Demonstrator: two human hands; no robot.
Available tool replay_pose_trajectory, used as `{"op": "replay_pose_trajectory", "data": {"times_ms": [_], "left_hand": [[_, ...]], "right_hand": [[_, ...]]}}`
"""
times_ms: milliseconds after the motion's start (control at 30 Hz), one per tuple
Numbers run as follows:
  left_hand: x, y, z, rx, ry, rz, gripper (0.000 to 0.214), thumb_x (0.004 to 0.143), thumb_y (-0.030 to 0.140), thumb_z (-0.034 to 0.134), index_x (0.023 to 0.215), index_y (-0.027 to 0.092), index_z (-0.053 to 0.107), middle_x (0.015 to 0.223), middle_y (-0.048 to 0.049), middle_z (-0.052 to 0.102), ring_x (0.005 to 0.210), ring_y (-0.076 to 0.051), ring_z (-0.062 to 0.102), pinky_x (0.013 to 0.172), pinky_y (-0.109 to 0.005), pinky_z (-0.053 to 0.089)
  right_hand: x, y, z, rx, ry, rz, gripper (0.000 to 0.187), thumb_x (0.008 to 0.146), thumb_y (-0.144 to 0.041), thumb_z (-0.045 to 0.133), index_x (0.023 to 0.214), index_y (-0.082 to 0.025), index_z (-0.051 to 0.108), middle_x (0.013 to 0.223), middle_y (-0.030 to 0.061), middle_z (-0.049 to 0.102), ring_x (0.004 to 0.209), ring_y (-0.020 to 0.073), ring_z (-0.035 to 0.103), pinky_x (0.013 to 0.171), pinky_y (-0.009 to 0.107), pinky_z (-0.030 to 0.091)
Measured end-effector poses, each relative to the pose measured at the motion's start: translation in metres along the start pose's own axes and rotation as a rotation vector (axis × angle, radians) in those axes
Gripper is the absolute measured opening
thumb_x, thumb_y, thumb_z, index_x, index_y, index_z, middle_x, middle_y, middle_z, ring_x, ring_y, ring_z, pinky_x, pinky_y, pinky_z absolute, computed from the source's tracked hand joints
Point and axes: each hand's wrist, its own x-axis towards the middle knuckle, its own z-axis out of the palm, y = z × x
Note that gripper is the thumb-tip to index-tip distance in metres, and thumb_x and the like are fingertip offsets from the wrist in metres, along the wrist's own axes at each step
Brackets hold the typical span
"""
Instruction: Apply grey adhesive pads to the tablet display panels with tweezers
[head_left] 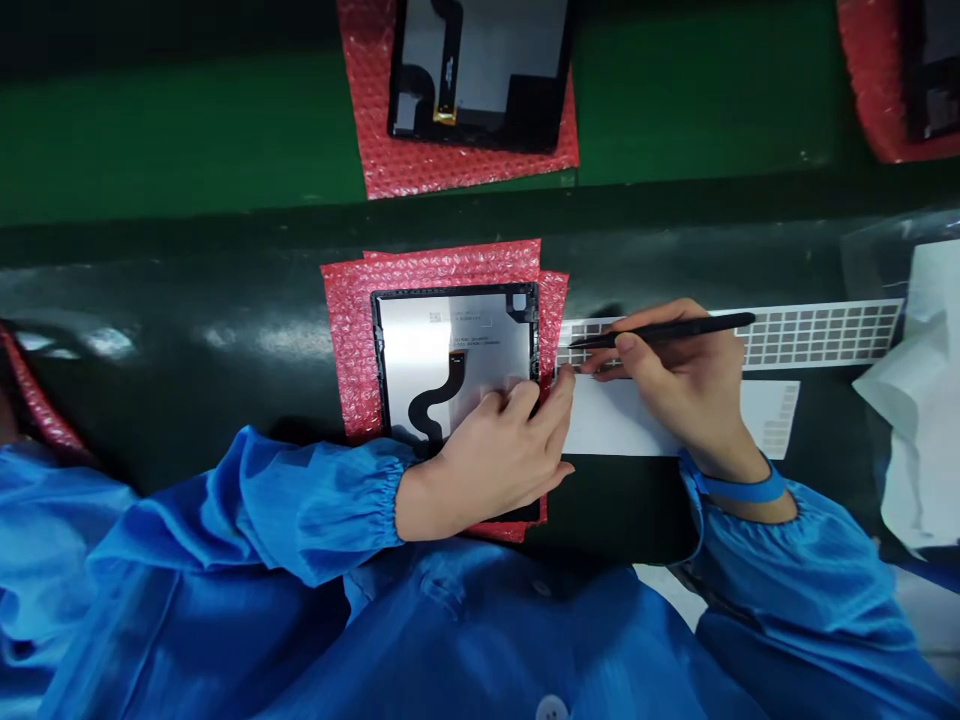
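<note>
A tablet screen panel (487,370), silver-backed with a black frame and a curved black flex cable (435,395), lies on red bubble wrap (350,350). My left hand (495,455) rests across its lower right part, fingers stretched toward the right edge and holding nothing. The index fingertip reaches the near left end of a white sheet of small grey stickers (825,335). In my right hand (686,375) is a pair of black tweezers (675,328), pinched between thumb and fingers. Their tip points left, over the left end of the sticker sheet. The panel's lower part is hidden by my left hand and forearm.
A second white sheet (615,420) with few stickers lies below the first. Crumpled white paper (930,400) is at the right. On the green belt beyond, another panel (480,70) lies on red bubble wrap, and one more (934,70) shows at the upper right.
</note>
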Motion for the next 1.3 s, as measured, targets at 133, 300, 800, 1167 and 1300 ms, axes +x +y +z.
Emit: {"op": "replay_pose_trajectory", "data": {"times_ms": [133,300,800,1167,1300], "left_hand": [[-0.0016,-0.001,-0.0006,-0.011,0.018,0.01,0.067,0.119,0.049,0.043,0.165,0.003,0.06,0.173,-0.0222,0.054,0.117,-0.034,0.065,0.079,-0.041,0.062],[-0.002,-0.0022,-0.0004,-0.025,0.022,0.011,0.064,0.119,0.046,0.042,0.164,0.004,0.062,0.173,-0.0222,0.053,0.118,-0.035,0.065,0.081,-0.042,0.062],[-0.0029,-0.0009,0.0031,-0.032,0.067,0.003,0.06,0.118,0.042,0.045,0.16,0.005,0.067,0.171,-0.0199,0.057,0.113,-0.033,0.067,0.076,-0.04,0.061],[-0.0039,-0.0014,0.0033,-0.041,0.069,0.007,0.058,0.119,0.04,0.045,0.158,0.005,0.069,0.173,-0.0186,0.055,0.113,-0.033,0.067,0.077,-0.041,0.061],[-0.003,-0.0016,0.0037,-0.037,0.071,0.015,0.058,0.119,0.039,0.043,0.158,0.005,0.069,0.173,-0.0184,0.055,0.112,-0.033,0.067,0.076,-0.041,0.061]], "right_hand": [[-0.0023,-0.005,-0.0003,-0.004,0.02,0.018,0.021,0.098,-0.04,0.09,0.104,-0.023,0.078,0.079,0.0005,0.084,0.072,0.0187,0.086,0.066,0.026,0.075],[-0.0026,-0.0077,0.0,-0.027,0.039,0.042,0.023,0.097,-0.04,0.091,0.103,-0.022,0.077,0.081,0.0018,0.083,0.072,0.0187,0.086,0.065,0.026,0.074],[-0.0049,-0.008,-0.0003,-0.01,0.021,0.014,0.018,0.097,-0.034,0.091,0.106,-0.023,0.079,0.084,0.0015,0.085,0.073,0.0181,0.086,0.066,0.027,0.074],[-0.0055,-0.0113,0.0002,-0.058,0.014,0.009,0.016,0.098,-0.034,0.089,0.106,-0.023,0.08,0.088,0.0027,0.087,0.075,0.0191,0.086,0.067,0.029,0.075],[-0.0043,-0.0107,0.0001,-0.045,0.043,0.018,0.016,0.098,-0.034,0.09,0.104,-0.023,0.081,0.093,0.0036,0.088,0.077,0.0203,0.088,0.065,0.028,0.076]]}}
